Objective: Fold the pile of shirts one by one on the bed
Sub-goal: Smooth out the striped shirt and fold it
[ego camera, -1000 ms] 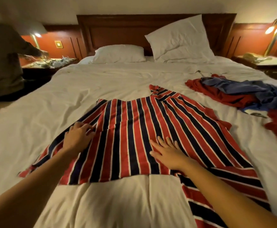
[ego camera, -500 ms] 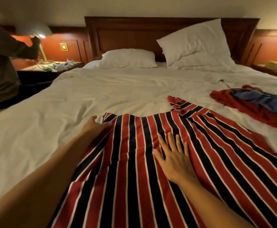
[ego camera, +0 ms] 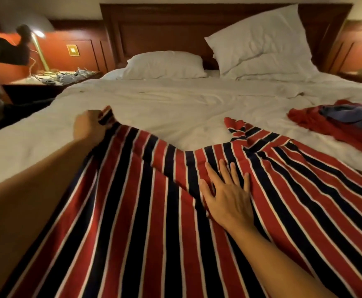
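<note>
A red, navy and white striped shirt (ego camera: 154, 211) lies spread over the near half of the white bed (ego camera: 186, 108). My left hand (ego camera: 89, 127) grips the shirt's far left corner and holds it raised off the sheet. My right hand (ego camera: 227, 194) lies flat on the middle of the shirt with straight, spread fingers. A twisted sleeve or collar end (ego camera: 238, 130) points up the bed. The pile of other shirts (ego camera: 337, 123), red and blue, sits on the right side of the bed.
Two white pillows (ego camera: 165, 65) lean at the wooden headboard (ego camera: 175, 33). A person's sleeve (ego camera: 7, 52) reaches toward a lit lamp (ego camera: 39, 35) over the left nightstand (ego camera: 53, 78), which holds clutter. Another nightstand stands at the far right.
My left hand went from resting at the shirt's left edge to gripping its far corner and lifting it up the bed. My right hand stayed flat. The view moved closer.
</note>
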